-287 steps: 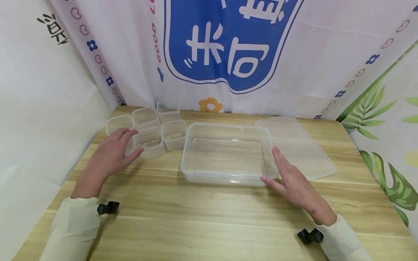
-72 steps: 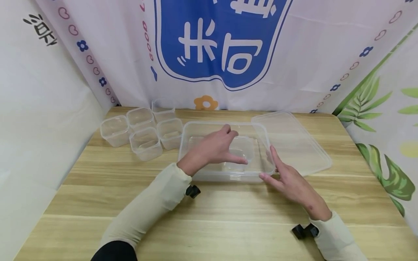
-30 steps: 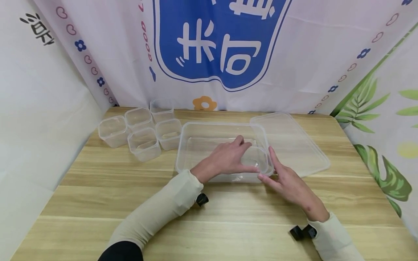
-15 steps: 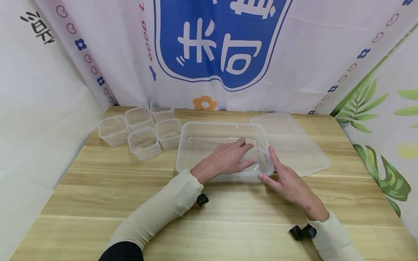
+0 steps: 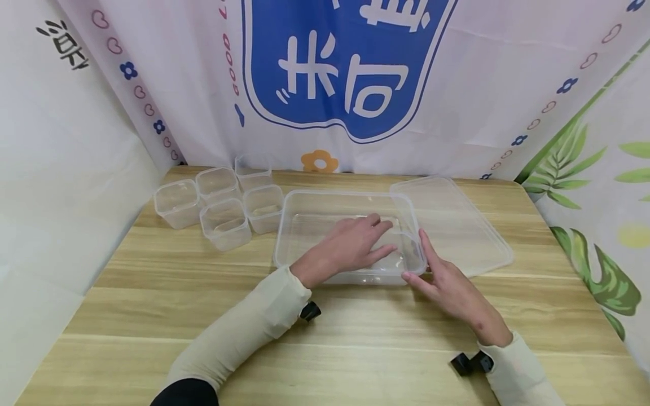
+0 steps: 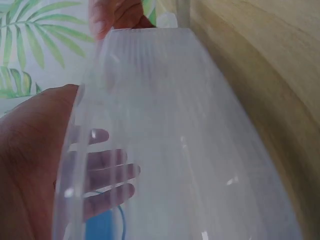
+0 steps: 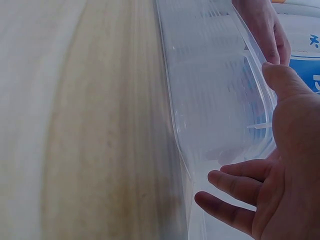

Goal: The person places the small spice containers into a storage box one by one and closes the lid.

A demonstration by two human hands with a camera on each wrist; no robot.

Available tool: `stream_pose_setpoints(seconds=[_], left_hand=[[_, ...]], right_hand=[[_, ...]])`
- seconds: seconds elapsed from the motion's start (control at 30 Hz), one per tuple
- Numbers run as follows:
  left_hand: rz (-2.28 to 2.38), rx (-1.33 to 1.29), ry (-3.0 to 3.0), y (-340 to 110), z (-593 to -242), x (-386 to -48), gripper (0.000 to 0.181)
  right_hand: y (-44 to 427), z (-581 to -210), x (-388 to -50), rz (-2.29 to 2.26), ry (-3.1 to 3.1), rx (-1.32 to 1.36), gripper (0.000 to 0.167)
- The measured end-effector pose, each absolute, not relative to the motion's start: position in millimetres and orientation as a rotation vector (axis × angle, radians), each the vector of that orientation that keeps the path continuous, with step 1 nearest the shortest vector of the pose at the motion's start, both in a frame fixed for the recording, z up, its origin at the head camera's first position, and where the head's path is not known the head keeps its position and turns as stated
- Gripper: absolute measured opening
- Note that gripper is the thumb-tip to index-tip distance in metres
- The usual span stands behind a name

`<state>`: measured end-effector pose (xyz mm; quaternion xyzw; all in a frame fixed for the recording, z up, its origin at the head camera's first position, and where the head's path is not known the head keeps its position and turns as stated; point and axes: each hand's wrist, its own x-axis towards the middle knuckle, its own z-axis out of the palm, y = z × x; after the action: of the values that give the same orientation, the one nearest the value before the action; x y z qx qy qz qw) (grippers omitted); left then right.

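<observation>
A large clear plastic food box (image 5: 355, 279) sits uncovered on the wooden table. Inside its right end is a small clear plastic container (image 5: 410, 246), partly hidden by the box wall. My left hand (image 5: 352, 242) reaches over the front rim into the box; its fingers are spread beside the small container, thumb apart from the forefinger. At the box's front right corner, my right hand (image 5: 452, 287) rests with the thumb at the front and extended fingers along the right side. In the right wrist view that hand's thumb (image 7: 285, 80) lies at the rim.
Several small clear containers (image 5: 225, 225) stand grouped left of the box. A flat clear lid (image 5: 462, 231) lies to its right, partly behind it. A printed curtain (image 5: 325, 84) hangs along the table's back edge.
Since the earliest frame, my left hand has moved one small container from the left group to the large box's right end. Its fingers have since let go. My right hand stays at the corner.
</observation>
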<state>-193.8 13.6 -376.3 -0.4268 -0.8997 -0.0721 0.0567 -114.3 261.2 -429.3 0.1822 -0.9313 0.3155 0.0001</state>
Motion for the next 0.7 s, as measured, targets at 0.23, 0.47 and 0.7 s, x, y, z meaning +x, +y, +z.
stream_pose_setpoints(seconds=[0.23, 0.47, 0.7], left_hand=[[-0.275, -1.242, -2.685, -12, -363, -192, 0.047], [-0.378, -1.19, -2.561, -52, -354, -192, 0.037], [-0.42, -1.042, -2.523, -98, -354, -196, 0.036]], right_hand=[[261, -429, -114, 1.0, -2.93, 0.559, 0.094], [262, -430, -114, 1.003, -2.911, 0.573, 0.095], [262, -430, -114, 0.995, -2.92, 0.572, 0.095]])
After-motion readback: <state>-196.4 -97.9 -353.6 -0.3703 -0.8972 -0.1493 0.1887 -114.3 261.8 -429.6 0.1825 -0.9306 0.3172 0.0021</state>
